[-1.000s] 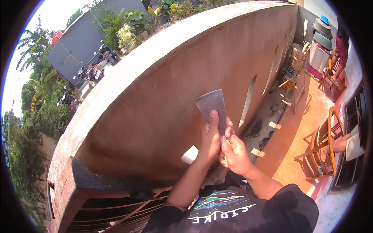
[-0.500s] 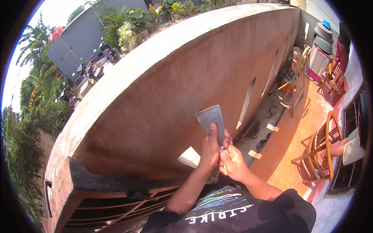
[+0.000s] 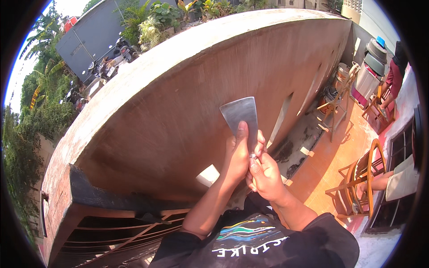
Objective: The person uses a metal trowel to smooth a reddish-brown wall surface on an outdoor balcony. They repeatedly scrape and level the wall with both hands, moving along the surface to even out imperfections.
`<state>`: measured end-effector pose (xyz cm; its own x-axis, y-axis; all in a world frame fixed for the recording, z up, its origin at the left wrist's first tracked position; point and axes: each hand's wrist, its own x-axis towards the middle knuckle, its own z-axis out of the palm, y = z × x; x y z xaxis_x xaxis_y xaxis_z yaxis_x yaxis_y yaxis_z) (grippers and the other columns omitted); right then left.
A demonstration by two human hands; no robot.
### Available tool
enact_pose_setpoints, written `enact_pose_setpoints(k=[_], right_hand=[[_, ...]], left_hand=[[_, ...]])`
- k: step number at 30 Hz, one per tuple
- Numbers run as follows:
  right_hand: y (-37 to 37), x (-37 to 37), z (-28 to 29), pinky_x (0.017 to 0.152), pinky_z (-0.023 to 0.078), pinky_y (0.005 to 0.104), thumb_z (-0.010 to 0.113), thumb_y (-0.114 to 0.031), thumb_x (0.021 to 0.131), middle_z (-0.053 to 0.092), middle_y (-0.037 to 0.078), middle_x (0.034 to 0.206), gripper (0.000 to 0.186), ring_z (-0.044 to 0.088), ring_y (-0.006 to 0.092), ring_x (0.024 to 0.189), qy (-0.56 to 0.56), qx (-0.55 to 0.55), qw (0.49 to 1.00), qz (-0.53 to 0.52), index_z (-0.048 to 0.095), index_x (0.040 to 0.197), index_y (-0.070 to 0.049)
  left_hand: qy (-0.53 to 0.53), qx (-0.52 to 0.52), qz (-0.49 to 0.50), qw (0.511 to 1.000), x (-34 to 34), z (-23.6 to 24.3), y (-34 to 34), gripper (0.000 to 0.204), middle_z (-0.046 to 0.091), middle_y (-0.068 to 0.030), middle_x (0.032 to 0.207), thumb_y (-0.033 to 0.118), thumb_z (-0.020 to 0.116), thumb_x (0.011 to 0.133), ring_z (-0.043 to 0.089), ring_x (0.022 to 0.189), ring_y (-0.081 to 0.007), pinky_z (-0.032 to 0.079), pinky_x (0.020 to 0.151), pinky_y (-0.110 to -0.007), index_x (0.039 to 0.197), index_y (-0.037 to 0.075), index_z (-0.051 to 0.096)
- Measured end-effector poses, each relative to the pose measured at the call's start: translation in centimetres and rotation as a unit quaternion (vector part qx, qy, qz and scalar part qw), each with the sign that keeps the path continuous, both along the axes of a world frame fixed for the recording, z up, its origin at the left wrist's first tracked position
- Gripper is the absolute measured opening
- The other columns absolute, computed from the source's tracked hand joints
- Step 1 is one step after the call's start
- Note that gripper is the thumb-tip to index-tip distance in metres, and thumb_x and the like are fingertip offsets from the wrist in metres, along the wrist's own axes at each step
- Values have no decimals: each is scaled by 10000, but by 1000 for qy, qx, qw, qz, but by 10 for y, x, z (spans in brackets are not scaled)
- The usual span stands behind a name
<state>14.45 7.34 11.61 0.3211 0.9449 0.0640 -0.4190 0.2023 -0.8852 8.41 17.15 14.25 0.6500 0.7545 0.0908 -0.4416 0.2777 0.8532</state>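
A flat metal scraper (image 3: pixel 245 111) was held up in front of the person's chest, between both hands and clear of the shirt (image 3: pixel 286 243). The left hand (image 3: pixel 236 156) grasped the blade from its left side, its thumb laid flat on the face toward the camera. The right hand (image 3: pixel 267 176) was closed around the narrow end just below, its thumb pressed at the neck, with the handle mostly hidden in the palm. More fingertips showed at the blade's right edge; which hand they belonged to could not be told. Beyond the blade rose a brown plastered wall (image 3: pixel 178 120) with a pale, sunlit top, slots cut through it farther along. To the right lay an orange tiled floor (image 3: pixel 324 167), with a wooden chair (image 3: pixel 370 192) on it, near another person's bare leg (image 3: pixel 380 184). Farther back stood a pale bin (image 3: pixel 367 85) with basins piled on top. Potted plants (image 3: pixel 161 15) and parked motorcycles (image 3: pixel 111 67) showed over the wall. The scraper's broad edge pointed away from the person; its long axis ran outward from the right hand, leaning slightly left.
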Motion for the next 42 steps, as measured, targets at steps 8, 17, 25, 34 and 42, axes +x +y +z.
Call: enact_pose_setpoints(k=[8,17,25,34,42], right_hand=[[6,11,6,452,387,203,446,-160,1080,500,12,815,136,455,69,540,4,8,998,62,439,996,-53],[14,35,-11,453,386,209,425,-177,1084,491,28,767,156,470,76,538,-5,25,985,169,420,1109,-24],[9,71,-11,473,423,222,388,-185,1084,488,49,872,156,479,100,532,-15,12,954,300,343,1176,-67],[9,92,-71,543,483,259,469,-192,1067,536,44,851,255,554,101,608,-49,-53,917,392,416,1209,12],[-14,234,-259,879,529,377,595,-408,989,696,175,1088,518,675,267,1036,-452,-211,642,582,575,1302,5]], left_hand=[[58,13,27,998,0,12,1,659,516,-11,652,638,355,1028,546,644,-127,465,602,-276,867,42,586],[160,-24,70,984,10,18,-4,673,494,-23,634,649,360,1022,573,685,-160,486,608,-297,832,42,581],[135,-134,170,967,33,18,-23,616,420,-14,536,585,388,1040,546,599,-184,446,536,-294,780,52,555],[151,-97,227,957,32,-69,-29,687,480,-36,590,597,337,1049,585,675,-187,484,622,-317,829,8,616],[154,-296,350,875,33,-212,-176,644,639,-89,903,549,321,1065,666,983,-258,501,922,-406,1175,-26,588]])
